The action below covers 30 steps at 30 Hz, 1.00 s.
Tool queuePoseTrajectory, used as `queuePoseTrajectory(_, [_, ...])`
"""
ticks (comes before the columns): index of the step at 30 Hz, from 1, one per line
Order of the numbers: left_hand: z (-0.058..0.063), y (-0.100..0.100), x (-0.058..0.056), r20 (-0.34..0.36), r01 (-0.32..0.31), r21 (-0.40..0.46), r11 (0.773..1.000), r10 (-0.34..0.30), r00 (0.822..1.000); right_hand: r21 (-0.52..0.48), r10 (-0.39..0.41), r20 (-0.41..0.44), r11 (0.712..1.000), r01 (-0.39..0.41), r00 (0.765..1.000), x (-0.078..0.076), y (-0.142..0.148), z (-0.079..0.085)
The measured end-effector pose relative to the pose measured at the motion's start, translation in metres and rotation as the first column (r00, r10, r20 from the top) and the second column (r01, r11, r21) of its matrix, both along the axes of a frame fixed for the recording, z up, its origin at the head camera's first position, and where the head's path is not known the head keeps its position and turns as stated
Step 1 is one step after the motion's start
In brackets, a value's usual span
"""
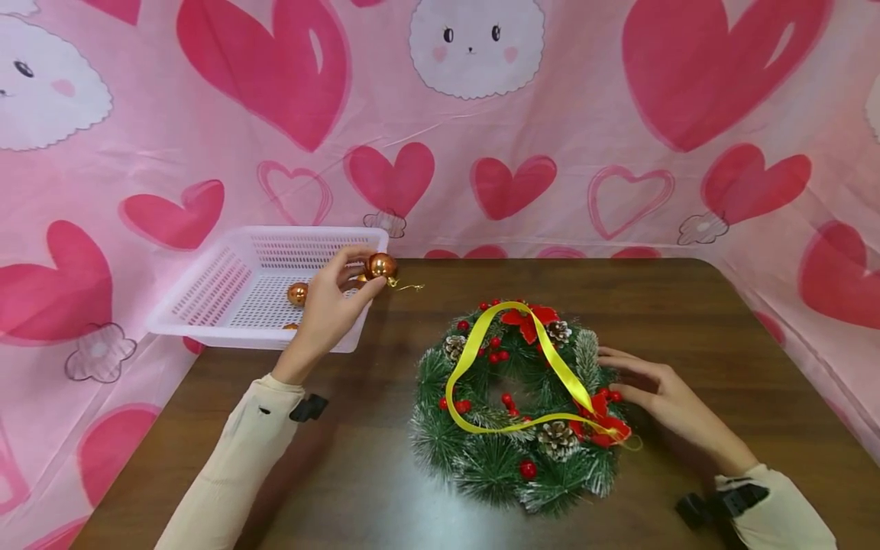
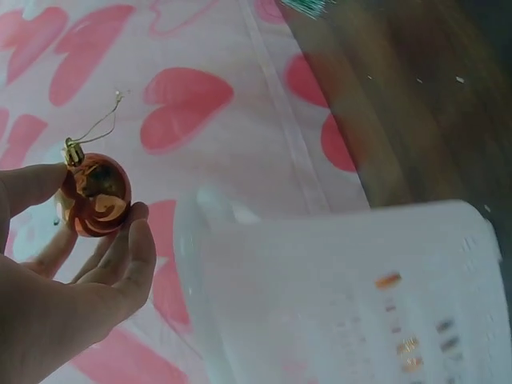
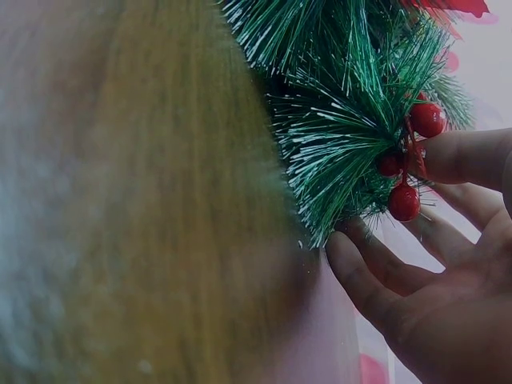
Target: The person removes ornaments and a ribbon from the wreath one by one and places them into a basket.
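My left hand (image 1: 328, 299) pinches a shiny copper-coloured Christmas bauble (image 1: 381, 266) between thumb and fingertips, at the near right side of the white basket. In the left wrist view the bauble (image 2: 98, 194) shows its gold cap and a loose thread loop. A green Christmas wreath (image 1: 447, 451) lies on the table with red berries, pine cones and red flowers. Across it runs a yellow ribbon (image 1: 474, 344). My right hand (image 1: 681, 409) rests at the wreath's right edge, its fingers loosely bent, touching the needles beside red berries (image 3: 404, 202) in the right wrist view.
The white plastic basket (image 1: 186, 330) stands at the table's back left corner, with another copper bauble (image 1: 298, 294) inside. The wooden table (image 1: 357, 458) reaches back to a pink cloth (image 1: 440, 114) printed with hearts.
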<state>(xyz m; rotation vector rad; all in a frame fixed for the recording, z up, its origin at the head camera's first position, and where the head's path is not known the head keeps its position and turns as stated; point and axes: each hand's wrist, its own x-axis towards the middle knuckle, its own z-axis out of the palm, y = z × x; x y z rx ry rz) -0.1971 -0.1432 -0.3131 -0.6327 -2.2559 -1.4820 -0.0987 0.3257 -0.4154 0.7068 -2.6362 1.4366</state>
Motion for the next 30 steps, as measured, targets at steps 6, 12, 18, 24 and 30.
queuePoseTrajectory(6, [-0.013, -0.021, 0.005, -0.008, -0.051, 0.004, 0.999, 0.051, 0.999, 0.028, -0.013, -0.006, 1.0, 0.013, 1.0, 0.001, 0.0, 0.002])
queuePoseTrajectory(12, [-0.019, -0.039, 0.017, 0.004, -0.095, 0.007, 0.995, 0.095, 0.995, 0.055, -0.028, 0.013, 0.998, 0.027, 1.0, 0.002, 0.0, 0.002])
queuePoseTrajectory(18, [-0.025, -0.056, 0.022, 0.003, -0.133, -0.003, 0.991, 0.133, 0.991, 0.045, -0.024, -0.007, 0.999, 0.025, 1.0, 0.001, 0.0, 0.001])
queuePoseTrajectory(24, [-0.035, -0.073, 0.024, 0.053, -0.201, 0.021, 0.979, 0.2, 0.978, 0.034, -0.009, -0.023, 0.999, 0.009, 1.0, 0.0, 0.0, 0.0])
queuePoseTrajectory(30, [-0.04, -0.089, 0.026, 0.034, -0.259, 0.041, 0.965, 0.258, 0.966, 0.04, -0.014, -0.005, 0.999, 0.014, 1.0, 0.001, 0.001, -0.002])
